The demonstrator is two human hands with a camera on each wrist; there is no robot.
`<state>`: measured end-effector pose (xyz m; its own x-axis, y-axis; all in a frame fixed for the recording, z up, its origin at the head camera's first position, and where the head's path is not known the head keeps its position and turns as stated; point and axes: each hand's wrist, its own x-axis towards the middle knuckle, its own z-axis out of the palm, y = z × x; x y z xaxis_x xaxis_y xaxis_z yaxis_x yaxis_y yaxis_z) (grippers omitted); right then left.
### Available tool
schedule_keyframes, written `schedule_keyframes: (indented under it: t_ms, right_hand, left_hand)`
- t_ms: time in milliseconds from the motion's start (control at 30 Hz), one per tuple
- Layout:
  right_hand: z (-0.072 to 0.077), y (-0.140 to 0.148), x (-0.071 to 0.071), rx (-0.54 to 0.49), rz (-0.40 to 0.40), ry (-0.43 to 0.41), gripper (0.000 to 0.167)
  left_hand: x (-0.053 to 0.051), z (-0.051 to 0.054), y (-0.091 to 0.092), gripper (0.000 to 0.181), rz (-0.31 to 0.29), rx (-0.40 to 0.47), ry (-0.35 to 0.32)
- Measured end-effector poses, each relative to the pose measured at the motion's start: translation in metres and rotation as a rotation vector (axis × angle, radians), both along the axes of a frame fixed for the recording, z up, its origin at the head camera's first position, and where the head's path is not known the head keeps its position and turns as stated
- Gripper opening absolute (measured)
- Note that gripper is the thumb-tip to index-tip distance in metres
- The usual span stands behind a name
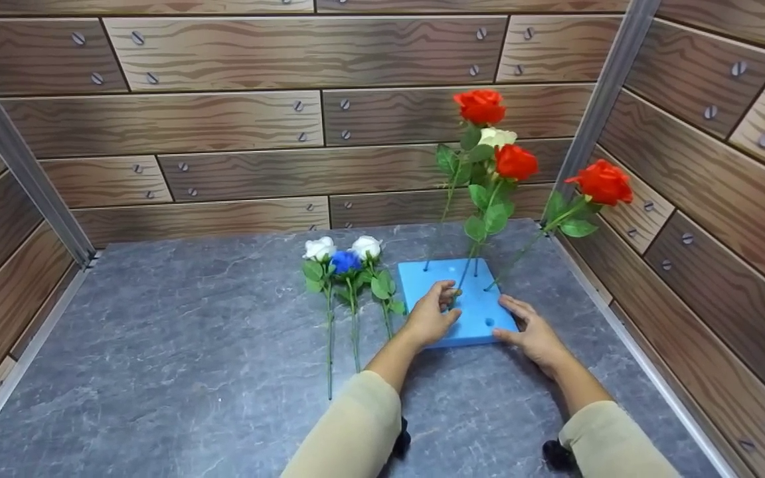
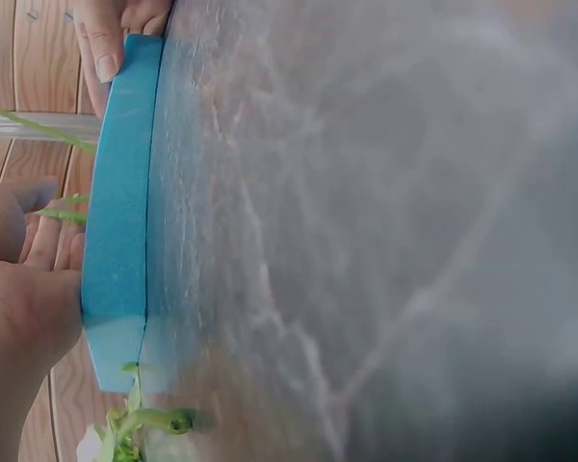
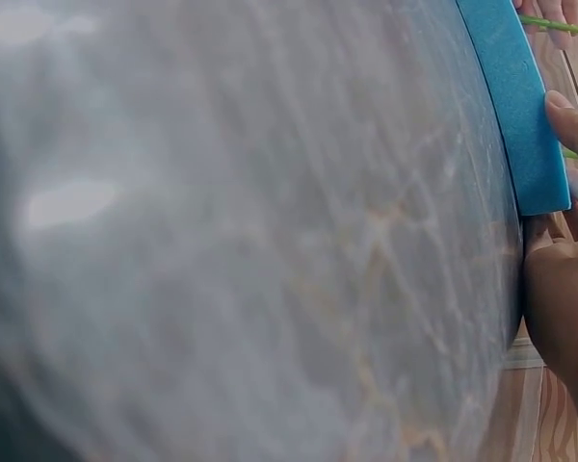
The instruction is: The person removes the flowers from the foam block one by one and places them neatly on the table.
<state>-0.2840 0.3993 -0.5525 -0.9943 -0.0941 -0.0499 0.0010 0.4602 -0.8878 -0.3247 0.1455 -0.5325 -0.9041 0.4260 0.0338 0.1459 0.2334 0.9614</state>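
A blue foam block (image 1: 472,325) with holes lies on the table, bearing three red roses and a pale one. My left hand (image 1: 430,315) is at the stem of the middle red rose (image 1: 515,162). Its fingers bend loosely about that stem, the thumb apart from them; contact is hard to tell. The right hand (image 1: 535,335) grips the block's near right corner, thumb at the front edge and fingers along the side. In the right wrist view this thumb (image 3: 570,125) touches the blue edge. Another red rose (image 1: 601,182) leans right.
Left of the block lie a white rose (image 1: 320,249), a blue rose (image 1: 346,262) and a second white rose (image 1: 366,247), stems toward me. An uncovered hole (image 1: 489,322) shows near the block's front right. Wood-patterned walls (image 1: 223,119) enclose the grey marbled table (image 1: 176,345).
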Motion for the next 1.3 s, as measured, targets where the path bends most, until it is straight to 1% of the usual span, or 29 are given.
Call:
schedule_keyframes:
  t_ms: [100, 200, 333, 433, 533, 667, 800, 1000, 1200, 1300]
  right_hand:
    - [0.0014, -0.0012, 0.0010, -0.003, -0.001, -0.002, 0.086]
    - [0.0027, -0.0029, 0.0013, -0.012, -0.001, 0.000, 0.085]
    - [0.0027, -0.0039, 0.0008, -0.018, -0.001, 0.006, 0.084]
    - [0.0020, -0.0039, 0.0011, -0.021, -0.003, 0.004, 0.084]
    - [0.0022, -0.0043, 0.0009, -0.021, -0.007, 0.006, 0.084]
    - [0.0033, -0.0051, 0.0003, -0.016, -0.011, 0.005, 0.083]
    - [0.0036, -0.0049, -0.0004, -0.007, -0.012, 0.003, 0.082]
    - [0.0024, -0.0037, -0.0012, 0.001, -0.013, 0.009, 0.081]
    - [0.0031, -0.0034, 0.0004, -0.026, -0.012, -0.007, 0.083]
    - [0.0034, -0.0029, 0.0008, -0.022, -0.010, -0.012, 0.084]
  left_hand:
    - [-0.0003, -0.0018, 0.0003, 0.054, 0.030, 0.053, 0.007]
    - [-0.0004, -0.0029, 0.0018, 0.045, 0.087, 0.085, 0.021]
    - [-0.0007, -0.0032, 0.0043, 0.031, 0.159, 0.068, 0.064]
    - [-0.0014, -0.0041, 0.0054, 0.026, 0.191, 0.041, 0.086]
    - [-0.0019, -0.0045, 0.0051, 0.022, 0.218, 0.023, 0.090]
    - [-0.0018, -0.0042, 0.0044, 0.017, 0.232, 0.027, 0.086]
    - [-0.0023, -0.0034, 0.0038, 0.016, 0.224, 0.048, 0.074]
    - [-0.0043, -0.0052, 0.0033, 0.016, 0.222, 0.076, 0.058]
    - [-0.0051, -0.0073, 0.0035, 0.015, 0.240, 0.127, 0.087]
    - [-0.0052, -0.0076, 0.0042, 0.013, 0.247, 0.130, 0.102]
